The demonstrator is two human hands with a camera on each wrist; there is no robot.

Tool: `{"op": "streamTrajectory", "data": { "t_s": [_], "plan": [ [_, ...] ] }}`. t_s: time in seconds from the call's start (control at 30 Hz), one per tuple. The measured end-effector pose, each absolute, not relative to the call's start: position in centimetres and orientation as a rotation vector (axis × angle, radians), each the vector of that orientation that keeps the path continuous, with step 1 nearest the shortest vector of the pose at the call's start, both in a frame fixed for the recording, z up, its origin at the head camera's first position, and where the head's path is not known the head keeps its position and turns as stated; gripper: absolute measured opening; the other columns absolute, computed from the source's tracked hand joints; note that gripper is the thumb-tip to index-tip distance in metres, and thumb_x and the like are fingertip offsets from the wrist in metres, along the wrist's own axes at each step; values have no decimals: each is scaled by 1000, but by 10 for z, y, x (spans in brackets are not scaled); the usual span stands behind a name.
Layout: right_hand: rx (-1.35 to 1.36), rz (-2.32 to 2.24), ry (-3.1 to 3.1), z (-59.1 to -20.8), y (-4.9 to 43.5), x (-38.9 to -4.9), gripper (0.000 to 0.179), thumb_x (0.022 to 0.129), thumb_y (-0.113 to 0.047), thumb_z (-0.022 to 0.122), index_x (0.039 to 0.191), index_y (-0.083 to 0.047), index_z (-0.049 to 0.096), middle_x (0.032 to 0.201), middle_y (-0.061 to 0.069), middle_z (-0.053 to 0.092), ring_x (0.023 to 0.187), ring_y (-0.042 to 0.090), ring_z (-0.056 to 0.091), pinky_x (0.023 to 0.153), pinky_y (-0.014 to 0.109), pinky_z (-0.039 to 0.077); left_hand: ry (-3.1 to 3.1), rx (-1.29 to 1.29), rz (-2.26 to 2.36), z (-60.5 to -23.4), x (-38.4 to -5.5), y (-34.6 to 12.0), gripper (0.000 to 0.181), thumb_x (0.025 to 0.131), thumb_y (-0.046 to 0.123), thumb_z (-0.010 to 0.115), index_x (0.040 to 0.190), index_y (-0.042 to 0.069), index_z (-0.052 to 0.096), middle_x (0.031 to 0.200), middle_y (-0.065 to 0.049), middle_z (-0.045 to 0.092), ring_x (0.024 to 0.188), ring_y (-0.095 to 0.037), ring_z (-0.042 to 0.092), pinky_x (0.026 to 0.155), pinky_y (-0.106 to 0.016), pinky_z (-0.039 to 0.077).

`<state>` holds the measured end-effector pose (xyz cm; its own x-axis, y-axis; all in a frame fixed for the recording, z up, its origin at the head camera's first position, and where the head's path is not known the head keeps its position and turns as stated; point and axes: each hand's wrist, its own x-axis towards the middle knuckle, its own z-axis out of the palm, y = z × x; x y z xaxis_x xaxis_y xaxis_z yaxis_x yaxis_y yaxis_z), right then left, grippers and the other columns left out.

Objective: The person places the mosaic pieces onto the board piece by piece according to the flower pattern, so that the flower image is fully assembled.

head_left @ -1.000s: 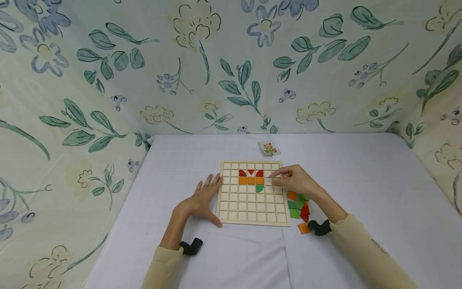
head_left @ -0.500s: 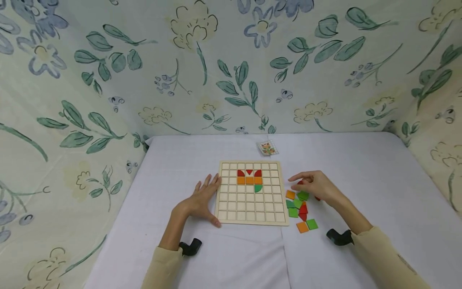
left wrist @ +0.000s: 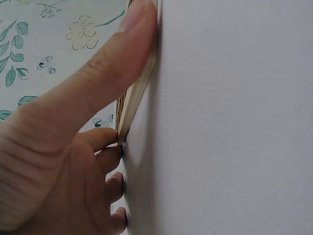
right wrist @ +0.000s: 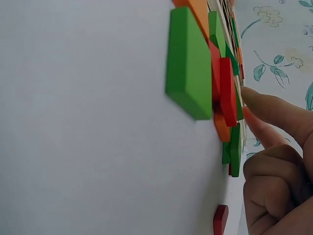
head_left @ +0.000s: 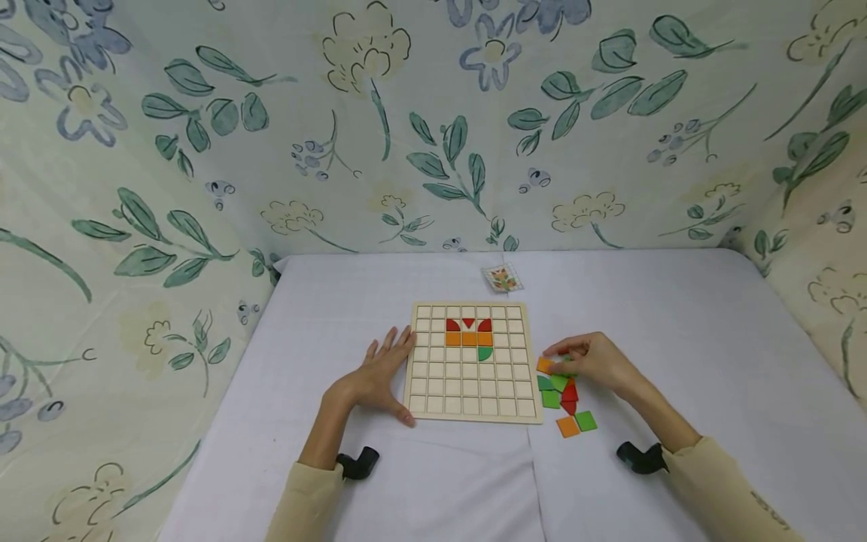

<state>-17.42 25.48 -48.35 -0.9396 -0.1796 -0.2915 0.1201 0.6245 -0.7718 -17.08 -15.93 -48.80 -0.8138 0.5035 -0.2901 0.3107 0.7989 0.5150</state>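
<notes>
Board (head_left: 447,388): pale bare wood by the look, matt, smooth on the outer edge, thin raised strips making the grid. Loose tiles (right wrist: 188,63): flat, even colour, smooth faces, crisp edges, faint satin sheen at most; painted wood or plastic, can't tell. White cloth (head_left: 339,290) on the table: matt, fine, soft creases near the front. Backdrop (head_left: 271,169): printed fabric look, matt, lightly rippled. Sleeves (head_left: 308,497): matt beige cloth. Black wrist pieces (head_left: 359,463): smooth, plastic-looking.
</notes>
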Motion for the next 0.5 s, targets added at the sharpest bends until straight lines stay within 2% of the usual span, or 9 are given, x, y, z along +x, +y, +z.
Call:
{"op": "streamTrajectory", "data": {
  "t_s": [0.33,0.5],
  "plan": [
    [-92,-1154,2558,-486,246,-179,30,81,-18,88,107,-4,81,61,-4,28,60,13,28,53,26,17,2573,625,631,-488,-172,-160,152,56,48,101,167,9,4,176,-8,-5,163,-32,-12,132,-58,-6],
    [-82,-1135,2580,-485,245,-182,30,86,-19,84,111,-4,79,63,-3,29,64,15,32,55,27,21,2572,615,628,-487,-172,-160,153,56,48,101,167,10,3,176,-6,-7,163,-31,-13,132,-57,-7]
  ]
}}
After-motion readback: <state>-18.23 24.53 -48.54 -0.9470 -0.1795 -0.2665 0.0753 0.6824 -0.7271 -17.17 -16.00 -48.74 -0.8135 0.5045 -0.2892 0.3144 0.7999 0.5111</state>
